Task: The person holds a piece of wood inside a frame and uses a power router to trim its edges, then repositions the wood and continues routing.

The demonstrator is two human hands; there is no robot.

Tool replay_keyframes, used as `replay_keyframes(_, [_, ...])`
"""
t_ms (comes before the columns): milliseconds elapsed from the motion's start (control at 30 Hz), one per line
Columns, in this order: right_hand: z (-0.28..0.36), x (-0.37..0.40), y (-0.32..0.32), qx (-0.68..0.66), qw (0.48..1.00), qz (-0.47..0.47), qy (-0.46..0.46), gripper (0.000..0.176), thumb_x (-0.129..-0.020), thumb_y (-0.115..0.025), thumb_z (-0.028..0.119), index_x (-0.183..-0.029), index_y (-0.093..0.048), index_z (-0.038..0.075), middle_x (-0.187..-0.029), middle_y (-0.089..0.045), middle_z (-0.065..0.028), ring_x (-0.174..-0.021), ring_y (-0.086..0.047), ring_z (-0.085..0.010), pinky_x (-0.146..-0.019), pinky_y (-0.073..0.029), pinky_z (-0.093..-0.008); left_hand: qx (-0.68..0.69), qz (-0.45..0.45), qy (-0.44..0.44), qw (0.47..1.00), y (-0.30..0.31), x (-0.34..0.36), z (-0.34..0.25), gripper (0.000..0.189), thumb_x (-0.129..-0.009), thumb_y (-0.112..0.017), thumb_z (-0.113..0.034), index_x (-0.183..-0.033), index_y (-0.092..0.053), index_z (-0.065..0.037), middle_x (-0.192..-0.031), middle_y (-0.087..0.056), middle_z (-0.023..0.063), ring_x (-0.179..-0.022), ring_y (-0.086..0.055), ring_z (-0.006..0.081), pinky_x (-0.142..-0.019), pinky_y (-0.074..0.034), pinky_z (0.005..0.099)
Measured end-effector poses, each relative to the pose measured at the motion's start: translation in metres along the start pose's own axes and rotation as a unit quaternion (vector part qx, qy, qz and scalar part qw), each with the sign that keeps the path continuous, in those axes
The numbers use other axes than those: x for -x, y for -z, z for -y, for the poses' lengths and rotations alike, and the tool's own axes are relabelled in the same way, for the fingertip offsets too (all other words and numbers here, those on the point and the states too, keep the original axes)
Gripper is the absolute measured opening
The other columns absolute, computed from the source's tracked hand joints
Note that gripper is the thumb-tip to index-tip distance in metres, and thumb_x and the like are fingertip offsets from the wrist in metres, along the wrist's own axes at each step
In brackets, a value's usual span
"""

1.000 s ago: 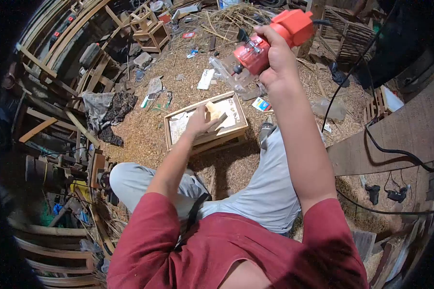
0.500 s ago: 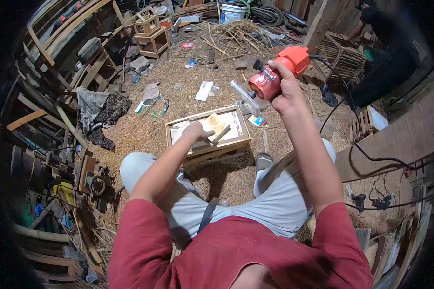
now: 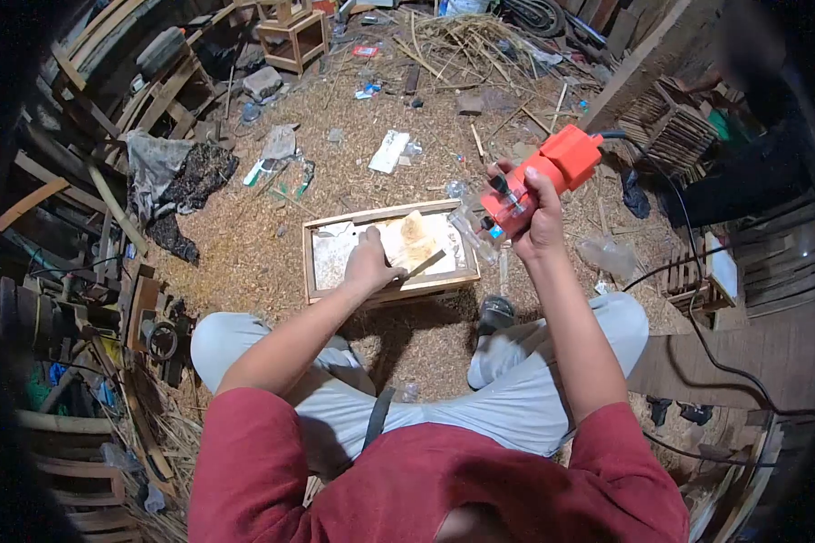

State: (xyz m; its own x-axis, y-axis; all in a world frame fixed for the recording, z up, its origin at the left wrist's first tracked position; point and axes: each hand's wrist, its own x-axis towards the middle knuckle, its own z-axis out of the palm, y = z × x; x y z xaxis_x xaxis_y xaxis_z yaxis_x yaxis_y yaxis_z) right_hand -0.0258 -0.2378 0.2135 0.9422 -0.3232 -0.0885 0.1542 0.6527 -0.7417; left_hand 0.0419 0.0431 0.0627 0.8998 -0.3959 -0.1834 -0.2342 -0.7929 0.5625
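Observation:
My right hand [image 3: 536,210] grips a red-orange electric trimmer router [image 3: 536,179] with a clear base plate [image 3: 473,231], held just right of a shallow wooden tray [image 3: 388,291] on the sawdust floor. My left hand [image 3: 369,262] rests on the tray's near side, fingers closed over a slim wooden piece [image 3: 423,264] that lies across it. A pale wood block [image 3: 416,231] sits inside the tray. The router's black cord [image 3: 697,321] runs off to the right.
I sit with grey-trousered legs [image 3: 507,380] on either side. A small wooden stool frame [image 3: 294,36] stands at the back. Dark rags [image 3: 186,185], scrap paper [image 3: 389,149], straw and timber offcuts lie around. Curved wooden frames [image 3: 81,118] stack along the left; wooden crates [image 3: 688,136] at right.
My right hand has brought the router down from high in front to beside the tray's right edge. My left hand stayed on the wood in the tray.

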Motion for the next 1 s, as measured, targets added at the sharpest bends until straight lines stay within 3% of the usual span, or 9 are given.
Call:
replay_keyframes(33, [-0.001,0.0,0.001,0.011,1.0,-0.01,0.004,0.037,-0.093,-0.075,0.03,-0.116,-0.066,0.003,-0.102,-0.072,-0.0098,-0.093,-0.073,-0.0228,-0.087,-0.062,-0.0423,0.01,-0.056,-0.056,0.997,0.004,0.009,-0.01,0.081,-0.069,-0.096,-0.026,-0.127,-0.047,0.003,-0.123,-0.056,0.0281,-0.116,-0.06,0.0482,-0.097,-0.053,0.0517])
replay_keyframes(167, [-0.005,0.003,0.001,-0.013,0.998,-0.06,0.012,0.035,-0.094,-0.074,0.032,-0.113,-0.066,0.004,-0.101,-0.072,-0.0093,-0.091,-0.073,-0.0227,-0.083,-0.063,-0.0426,-0.009,-0.105,-0.196,0.975,0.016,0.012,-0.028,0.06,-0.077,-0.081,-0.004,-0.128,-0.05,-0.001,-0.117,-0.055,0.0218,-0.109,-0.059,0.0456,-0.09,-0.051,0.0533])
replay_keyframes(267, [-0.003,0.0,0.007,0.003,0.997,-0.072,0.022,0.032,-0.095,-0.074,0.033,-0.109,-0.066,0.005,-0.098,-0.072,-0.0084,-0.088,-0.073,-0.0219,-0.079,-0.063,-0.0415,-0.107,-0.1,-0.279,0.949,0.009,0.007,-0.019,0.055,-0.077,-0.078,-0.003,-0.126,-0.054,-0.006,-0.118,-0.056,0.0201,-0.11,-0.06,0.0414,-0.09,-0.05,0.0508])
replay_keyframes(400, [0.006,0.006,0.008,0.033,0.996,-0.074,0.03,0.032,-0.096,-0.073,0.034,-0.106,-0.066,0.006,-0.096,-0.071,-0.0074,-0.086,-0.072,-0.0205,-0.078,-0.063,-0.0399,-0.11,0.043,-0.288,0.95,0.015,0.023,-0.018,0.067,-0.074,-0.091,-0.033,-0.127,-0.058,-0.01,-0.119,-0.055,0.0165,-0.114,-0.057,0.0372,-0.099,-0.048,0.0493])
replay_keyframes(433, [0.005,0.003,0.015,0.032,0.997,-0.069,0.019,0.036,-0.094,-0.075,0.036,-0.11,-0.066,0.005,-0.096,-0.074,-0.0088,-0.081,-0.074,-0.0245,-0.076,-0.064,-0.0441,-0.093,0.069,-0.252,0.961,0.015,0.023,-0.018,0.086,-0.068,-0.095,-0.041,-0.137,-0.054,-0.008,-0.133,-0.053,0.0188,-0.125,-0.054,0.0398,-0.107,-0.047,0.0501])
replay_keyframes(533, [0.003,0.009,0.019,0.048,0.994,-0.096,0.017,0.033,-0.094,-0.075,0.034,-0.109,-0.066,0.005,-0.095,-0.074,-0.0087,-0.081,-0.074,-0.0244,-0.075,-0.064,-0.0442,-0.044,-0.013,-0.257,0.965,0.006,0.02,0.001,0.096,-0.07,-0.094,-0.04,-0.146,-0.048,-0.006,-0.147,-0.046,0.0231,-0.134,-0.05,0.0434,-0.114,-0.045,0.0517])
replay_keyframes(567, [0.002,0.011,0.023,0.051,0.995,-0.091,0.007,0.033,-0.094,-0.075,0.033,-0.11,-0.066,0.005,-0.095,-0.074,-0.0085,-0.081,-0.075,-0.0242,-0.075,-0.064,-0.0443,-0.046,0.009,-0.256,0.965,0.006,0.015,0.009,0.102,-0.071,-0.093,-0.041,-0.151,-0.044,-0.002,-0.154,-0.04,0.0252,-0.14,-0.045,0.0455,-0.118,-0.042,0.0523])
replay_keyframes(667, [-0.001,0.017,0.03,0.059,0.995,-0.085,-0.001,0.03,-0.095,-0.077,0.028,-0.109,-0.067,0.004,-0.095,-0.073,-0.0075,-0.081,-0.074,-0.0224,-0.075,-0.065,-0.0428,-0.046,0.008,-0.271,0.961,-0.007,0.004,0.038,0.111,-0.072,-0.091,-0.049,-0.154,-0.04,0.006,-0.158,-0.039,0.0306,-0.146,-0.042,0.0468,-0.122,-0.039,0.0509])
replay_keyframes(1000, [0.003,0.052,0.022,0.119,0.991,-0.06,-0.032,0.024,-0.093,-0.079,0.018,-0.108,-0.067,0.003,-0.095,-0.072,-0.0079,-0.08,-0.074,-0.0203,-0.069,-0.066,-0.0399,-0.015,0.039,-0.252,0.967,-0.017,-0.005,0.045,0.132,-0.068,-0.092,-0.062,-0.159,-0.029,0.01,-0.164,-0.032,0.0326,-0.153,-0.032,0.047,-0.127,-0.03,0.0493])
